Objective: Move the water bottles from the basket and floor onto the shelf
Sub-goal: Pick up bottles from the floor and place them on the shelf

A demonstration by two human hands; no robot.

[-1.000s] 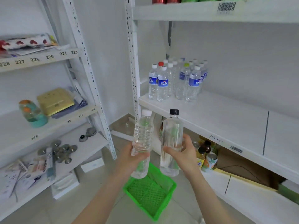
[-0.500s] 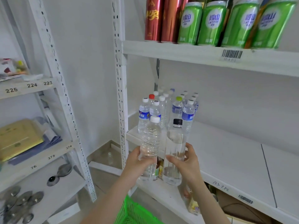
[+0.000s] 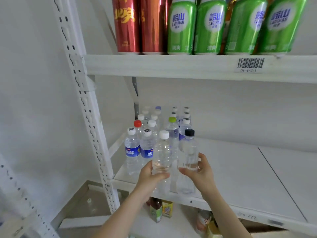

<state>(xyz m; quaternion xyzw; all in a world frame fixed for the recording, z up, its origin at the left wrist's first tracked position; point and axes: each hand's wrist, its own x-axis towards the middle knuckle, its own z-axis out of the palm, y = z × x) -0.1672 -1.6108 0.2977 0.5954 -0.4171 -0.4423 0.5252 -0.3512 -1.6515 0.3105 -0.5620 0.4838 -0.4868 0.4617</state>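
Two grips: left hand (image 3: 151, 176) fingers (image 3: 162, 176) curl round the white-capped bottle (image 3: 163, 152), right hand (image 3: 201, 175) fingers round the black-capped bottle (image 3: 188, 150).

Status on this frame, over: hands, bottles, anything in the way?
Left hand grips white-capped bottle, right hand holds black-capped bottle. Both upright at shelf front edge; touchdown unclear. Standing bottles close behind, nothing between.

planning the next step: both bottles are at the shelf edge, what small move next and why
Probably slide both a little further in, then let go. The left hand grips the white-cap bottle and the right hand the black-cap bottle, both upright at the front edge of the shelf, just in front of the standing bottles.
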